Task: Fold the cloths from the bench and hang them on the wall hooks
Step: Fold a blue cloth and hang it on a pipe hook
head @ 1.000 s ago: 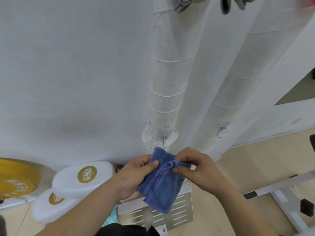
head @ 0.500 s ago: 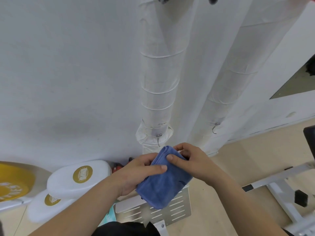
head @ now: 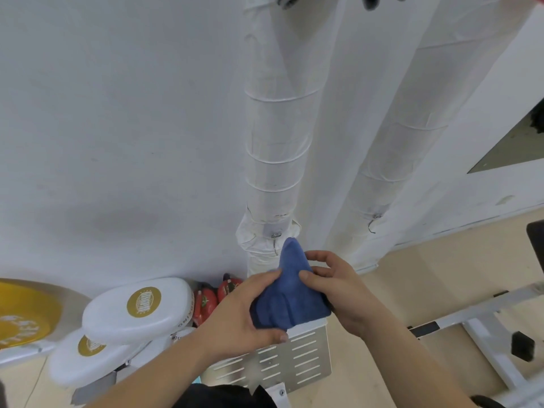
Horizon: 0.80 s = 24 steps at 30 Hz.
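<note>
A small blue cloth (head: 290, 301) is bunched into a wedge between both hands, its pointed top sticking up in front of the wrapped pipe. My left hand (head: 241, 316) grips its lower left side, fingers curled under it. My right hand (head: 332, 287) pinches the right side with thumb and fingers. At the top edge hang the ends of grey and dark cloths (head: 287, 0), their hooks out of view.
Two white wrapped pipes (head: 276, 142) run up the white wall. White padded discs (head: 138, 307) and a yellow plate (head: 20, 313) sit at lower left, red items (head: 206, 301) behind. A slotted metal plate (head: 282, 360) lies below the hands. A white bench frame (head: 477, 319) is at right.
The cloth went from a loosely hanging fold to a tighter bunched wedge. Both hands closed in around it and the view tilted slightly.
</note>
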Tool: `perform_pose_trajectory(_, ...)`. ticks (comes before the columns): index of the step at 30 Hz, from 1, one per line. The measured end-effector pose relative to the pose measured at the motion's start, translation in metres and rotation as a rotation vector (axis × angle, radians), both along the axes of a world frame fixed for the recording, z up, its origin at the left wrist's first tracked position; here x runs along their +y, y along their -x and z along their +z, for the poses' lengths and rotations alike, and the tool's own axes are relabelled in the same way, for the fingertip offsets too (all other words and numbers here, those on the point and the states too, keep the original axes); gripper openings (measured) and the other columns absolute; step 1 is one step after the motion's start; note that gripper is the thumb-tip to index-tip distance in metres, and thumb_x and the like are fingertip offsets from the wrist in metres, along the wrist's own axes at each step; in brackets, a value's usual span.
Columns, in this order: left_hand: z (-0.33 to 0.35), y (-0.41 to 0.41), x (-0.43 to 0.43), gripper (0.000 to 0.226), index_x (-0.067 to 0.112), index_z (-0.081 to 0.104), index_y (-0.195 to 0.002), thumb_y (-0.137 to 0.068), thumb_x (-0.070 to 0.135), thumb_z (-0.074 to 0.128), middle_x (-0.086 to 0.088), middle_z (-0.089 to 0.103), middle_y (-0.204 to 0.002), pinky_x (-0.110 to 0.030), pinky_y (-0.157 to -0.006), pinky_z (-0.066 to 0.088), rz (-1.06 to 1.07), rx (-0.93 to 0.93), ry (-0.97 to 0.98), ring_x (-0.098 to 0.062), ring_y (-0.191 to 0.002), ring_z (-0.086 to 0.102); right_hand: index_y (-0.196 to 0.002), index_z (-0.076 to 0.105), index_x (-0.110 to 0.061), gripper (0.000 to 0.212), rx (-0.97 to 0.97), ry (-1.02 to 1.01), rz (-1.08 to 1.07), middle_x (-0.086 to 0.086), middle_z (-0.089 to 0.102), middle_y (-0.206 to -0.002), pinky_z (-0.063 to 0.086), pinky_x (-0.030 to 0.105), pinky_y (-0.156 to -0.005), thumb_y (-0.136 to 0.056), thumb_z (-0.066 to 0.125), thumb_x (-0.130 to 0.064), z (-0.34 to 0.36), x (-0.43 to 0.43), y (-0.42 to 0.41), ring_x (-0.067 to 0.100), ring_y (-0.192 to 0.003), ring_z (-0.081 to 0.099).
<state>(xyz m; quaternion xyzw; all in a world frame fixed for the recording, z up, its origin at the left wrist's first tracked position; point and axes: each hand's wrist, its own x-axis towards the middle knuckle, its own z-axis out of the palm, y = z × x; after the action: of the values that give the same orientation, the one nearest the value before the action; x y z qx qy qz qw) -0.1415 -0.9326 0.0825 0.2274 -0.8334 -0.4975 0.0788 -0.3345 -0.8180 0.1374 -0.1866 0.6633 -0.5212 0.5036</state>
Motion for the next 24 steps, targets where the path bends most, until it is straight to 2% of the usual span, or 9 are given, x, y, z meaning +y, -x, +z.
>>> perform_pose_trajectory(5,0.009,0.01,-0.001,0.055,0.057,0.054,-0.115,-0.079,0.027,0.081,0.042,0.06,-0.113,-0.004,-0.087,0.049,0.107,0.006,0.01,0.013,-0.106,0.06,-0.134,0.053,-0.025,0.043,-0.02,-0.006,-0.025,0.009,0.077,-0.111,0.061,0.04,-0.088,-0.095,0.069,-0.014,0.001,0.003,0.004,0.027,-0.104,0.074)
perform_pose_trajectory(8,0.015,0.013,-0.009,0.043,0.041,0.069,-0.112,-0.075,0.022,0.08,0.022,0.071,-0.104,-0.01,-0.082,0.052,0.021,-0.037,-0.002,0.002,-0.097,0.066,-0.145,0.042,-0.042,0.078,0.39,-0.064,0.223,-0.01,0.054,-0.134,0.059,0.029,-0.092,-0.081,0.085,-0.032,-0.005,0.012,0.011,0.009,-0.118,0.061)
perform_pose_trajectory(10,0.023,0.014,-0.014,0.041,0.043,0.07,-0.11,-0.074,0.025,0.08,0.025,0.072,-0.101,-0.009,-0.081,0.051,-0.016,-0.066,-0.012,0.005,-0.095,0.066,-0.142,0.044,-0.048,0.092,0.667,-0.073,0.47,-0.021,0.029,-0.147,0.047,0.022,-0.106,-0.063,0.092,-0.047,-0.006,0.015,0.016,-0.002,-0.136,0.04)
perform_pose_trajectory(12,0.027,0.017,-0.019,0.044,0.05,0.067,-0.109,-0.073,0.027,0.08,0.035,0.069,-0.099,-0.006,-0.076,0.049,-0.036,-0.087,-0.002,0.011,-0.093,0.065,-0.125,0.057,-0.042,0.078,0.857,-0.091,0.634,-0.023,0.029,-0.146,0.04,0.018,-0.106,-0.055,0.089,-0.054,-0.004,0.012,0.02,-0.007,-0.138,0.03)
perform_pose_trajectory(13,0.028,0.018,-0.022,0.046,0.049,0.066,-0.11,-0.073,0.025,0.081,0.036,0.068,-0.097,-0.005,-0.072,0.049,-0.024,-0.092,-0.006,0.012,-0.088,0.065,-0.114,0.061,-0.037,0.066,0.891,-0.109,0.663,-0.021,0.043,-0.138,0.044,0.017,-0.1,-0.057,0.089,-0.05,-0.002,0.01,0.022,-0.006,-0.129,0.041)
perform_pose_trajectory(15,0.027,0.021,-0.028,0.05,0.043,0.065,-0.11,-0.069,0.021,0.084,0.029,0.069,-0.094,-0.007,-0.065,0.051,0.06,-0.067,-0.064,0.009,-0.081,0.067,-0.101,0.059,-0.031,0.05,0.791,-0.167,0.644,-0.012,0.065,-0.107,0.054,0.018,-0.077,-0.063,0.091,-0.036,-0.001,0.007,0.03,0.0,-0.091,0.061)
perform_pose_trajectory(17,0.024,0.022,-0.033,0.051,0.039,0.065,-0.108,-0.067,0.017,0.085,0.018,0.072,-0.095,-0.013,-0.068,0.055,0.189,-0.019,-0.146,0.001,-0.086,0.069,-0.101,0.059,-0.027,0.045,0.587,-0.195,0.565,0.0,0.071,-0.096,0.057,0.022,-0.069,-0.067,0.088,-0.024,-0.008,0.005,0.038,0.006,-0.076,0.064)
perform_pose_trajectory(20,0.012,0.023,-0.038,0.042,0.026,0.069,-0.107,-0.074,0.007,0.086,0.006,0.076,-0.097,-0.018,-0.069,0.058,0.373,0.04,-0.399,-0.004,-0.086,0.073,-0.112,0.061,-0.024,0.041,0.309,-0.126,0.289,0.011,0.072,-0.104,0.061,0.036,-0.084,-0.079,0.081,-0.012,-0.031,-0.001,0.047,0.016,-0.088,0.071)
perform_pose_trajectory(24,-0.013,0.038,-0.053,0.039,0.016,0.066,-0.116,-0.082,0.013,0.084,-0.01,0.077,-0.11,-0.05,-0.087,0.062,0.582,0.089,-0.767,-0.029,-0.098,0.077,-0.131,0.052,-0.019,0.048,0.082,-0.063,-0.081,0.014,0.073,-0.112,0.063,0.048,-0.086,-0.09,0.076,-0.013,-0.059,-0.031,0.045,0.03,-0.098,0.075)
